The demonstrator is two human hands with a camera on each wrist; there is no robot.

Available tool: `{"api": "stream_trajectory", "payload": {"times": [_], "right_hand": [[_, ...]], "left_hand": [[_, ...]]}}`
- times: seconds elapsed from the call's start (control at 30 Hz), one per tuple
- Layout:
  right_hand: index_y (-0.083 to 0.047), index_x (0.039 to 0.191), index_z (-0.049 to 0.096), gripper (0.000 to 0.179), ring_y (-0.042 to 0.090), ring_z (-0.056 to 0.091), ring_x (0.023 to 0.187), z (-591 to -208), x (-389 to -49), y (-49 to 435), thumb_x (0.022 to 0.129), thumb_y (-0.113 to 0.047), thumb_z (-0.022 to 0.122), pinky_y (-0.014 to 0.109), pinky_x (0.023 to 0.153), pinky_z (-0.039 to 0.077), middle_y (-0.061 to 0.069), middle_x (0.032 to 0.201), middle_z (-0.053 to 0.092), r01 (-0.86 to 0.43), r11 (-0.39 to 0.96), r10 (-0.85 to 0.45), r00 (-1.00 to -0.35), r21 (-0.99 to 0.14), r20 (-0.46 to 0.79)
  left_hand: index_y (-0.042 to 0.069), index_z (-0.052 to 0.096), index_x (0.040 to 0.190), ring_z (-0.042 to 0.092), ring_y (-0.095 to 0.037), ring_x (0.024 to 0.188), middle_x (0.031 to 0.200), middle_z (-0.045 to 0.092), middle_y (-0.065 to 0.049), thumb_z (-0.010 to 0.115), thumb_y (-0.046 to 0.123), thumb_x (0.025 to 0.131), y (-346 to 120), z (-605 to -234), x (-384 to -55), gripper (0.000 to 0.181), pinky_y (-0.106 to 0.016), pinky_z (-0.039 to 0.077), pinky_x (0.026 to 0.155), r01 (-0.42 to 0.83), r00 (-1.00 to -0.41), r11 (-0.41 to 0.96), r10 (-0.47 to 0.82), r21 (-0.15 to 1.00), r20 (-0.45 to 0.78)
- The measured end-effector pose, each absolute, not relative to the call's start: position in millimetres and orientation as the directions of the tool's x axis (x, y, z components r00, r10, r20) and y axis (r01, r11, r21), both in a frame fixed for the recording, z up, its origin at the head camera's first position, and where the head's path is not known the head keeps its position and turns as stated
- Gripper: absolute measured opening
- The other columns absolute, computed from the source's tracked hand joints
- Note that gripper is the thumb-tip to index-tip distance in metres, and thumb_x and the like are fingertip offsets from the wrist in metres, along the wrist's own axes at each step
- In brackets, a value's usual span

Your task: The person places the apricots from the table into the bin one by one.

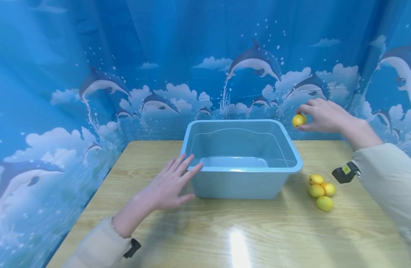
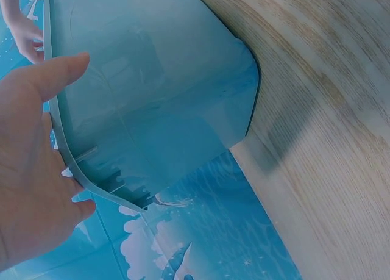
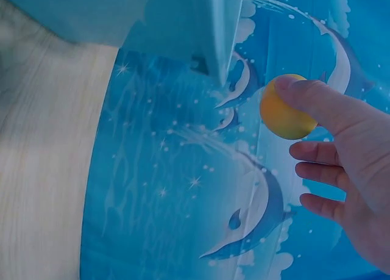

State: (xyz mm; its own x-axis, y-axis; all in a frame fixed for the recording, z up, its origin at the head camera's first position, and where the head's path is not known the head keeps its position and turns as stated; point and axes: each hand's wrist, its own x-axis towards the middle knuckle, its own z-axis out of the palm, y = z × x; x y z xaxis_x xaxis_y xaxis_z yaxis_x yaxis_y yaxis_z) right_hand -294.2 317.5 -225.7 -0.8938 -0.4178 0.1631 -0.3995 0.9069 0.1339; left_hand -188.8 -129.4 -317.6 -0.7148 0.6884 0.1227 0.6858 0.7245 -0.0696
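Observation:
A light blue plastic bin (image 1: pixel 238 184) stands on the wooden table, its inside bare in the head view. My right hand (image 1: pixel 326 116) pinches a yellow lemon (image 1: pixel 299 120) between thumb and fingers, raised beside the bin's right rear corner. In the right wrist view the lemon (image 3: pixel 289 107) shows under the thumb, the other fingers curving below it. My left hand (image 1: pixel 168 182) is at the bin's left front corner with fingers spread, fingertips over the rim. The left wrist view shows the thumb and fingers of this hand (image 2: pixel 36 158) at the rim (image 2: pixel 56 118).
Several yellow-green lemons (image 1: pixel 317 191) lie clustered on the table (image 1: pixel 205 230) right of the bin, below my right forearm. A blue curtain (image 1: pixel 178 44) printed with dolphins hangs behind the table and along its left side.

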Motion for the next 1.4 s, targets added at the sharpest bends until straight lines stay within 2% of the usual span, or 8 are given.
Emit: {"api": "stream_trajectory", "payload": {"times": [0.3, 0.5, 0.83, 1.0, 1.4], "right_hand": [[-0.005, 0.114, 0.06, 0.045, 0.037, 0.051, 0.096, -219.4, -306.5, 293.6, 0.079, -0.032, 0.072, 0.053, 0.075, 0.044, 0.018, 0.106, 0.056, -0.417, 0.902, -0.43, -0.892, 0.113, 0.138], [-0.005, 0.115, 0.059, 0.045, 0.036, 0.051, 0.094, -217.0, -314.6, 282.9, 0.08, -0.03, 0.071, 0.052, 0.075, 0.044, 0.017, 0.104, 0.056, -0.442, 0.891, -0.453, -0.882, 0.104, 0.132], [-0.004, 0.121, 0.056, 0.05, 0.037, 0.051, 0.1, -218.8, -325.8, 262.6, 0.081, -0.031, 0.07, 0.054, 0.08, 0.044, 0.02, 0.112, 0.055, -0.431, 0.9, -0.436, -0.896, 0.071, 0.083], [-0.005, 0.117, 0.059, 0.045, 0.034, 0.051, 0.097, -220.7, -329.4, 257.0, 0.081, -0.03, 0.071, 0.051, 0.078, 0.045, 0.019, 0.108, 0.056, -0.438, 0.896, -0.442, -0.894, 0.066, 0.066], [-0.005, 0.12, 0.057, 0.053, 0.036, 0.05, 0.104, -222.6, -327.3, 256.6, 0.082, -0.039, 0.069, 0.054, 0.083, 0.044, 0.02, 0.116, 0.054, -0.426, 0.903, -0.427, -0.903, 0.051, 0.033]], "left_hand": [[0.022, 0.011, 0.151, 0.008, -0.036, 0.139, 0.154, 0.008, -0.014, 0.061, 0.05, 0.085, -130.0, -317.5, -188.5, 0.087, -0.053, 0.013, 0.11, 0.685, -0.718, 0.726, 0.687, -0.067, 0.11], [0.022, 0.011, 0.151, 0.008, -0.036, 0.139, 0.154, 0.008, -0.014, 0.061, 0.05, 0.084, -129.7, -316.6, -188.9, 0.087, -0.052, 0.012, 0.11, 0.686, -0.715, 0.724, 0.69, -0.072, 0.116], [0.021, 0.012, 0.151, 0.009, -0.037, 0.139, 0.154, 0.009, -0.015, 0.06, 0.05, 0.085, -129.7, -315.5, -188.6, 0.086, -0.052, 0.013, 0.11, 0.69, -0.712, 0.721, 0.693, -0.069, 0.114], [0.021, 0.012, 0.151, 0.009, -0.037, 0.139, 0.154, 0.009, -0.015, 0.061, 0.05, 0.084, -129.9, -316.1, -188.6, 0.087, -0.052, 0.013, 0.11, 0.688, -0.713, 0.722, 0.691, -0.075, 0.118], [0.021, 0.013, 0.151, 0.009, -0.037, 0.139, 0.154, 0.009, -0.015, 0.062, 0.049, 0.084, -129.2, -316.0, -187.5, 0.088, -0.052, 0.012, 0.11, 0.685, -0.717, 0.726, 0.687, -0.066, 0.119]]}}
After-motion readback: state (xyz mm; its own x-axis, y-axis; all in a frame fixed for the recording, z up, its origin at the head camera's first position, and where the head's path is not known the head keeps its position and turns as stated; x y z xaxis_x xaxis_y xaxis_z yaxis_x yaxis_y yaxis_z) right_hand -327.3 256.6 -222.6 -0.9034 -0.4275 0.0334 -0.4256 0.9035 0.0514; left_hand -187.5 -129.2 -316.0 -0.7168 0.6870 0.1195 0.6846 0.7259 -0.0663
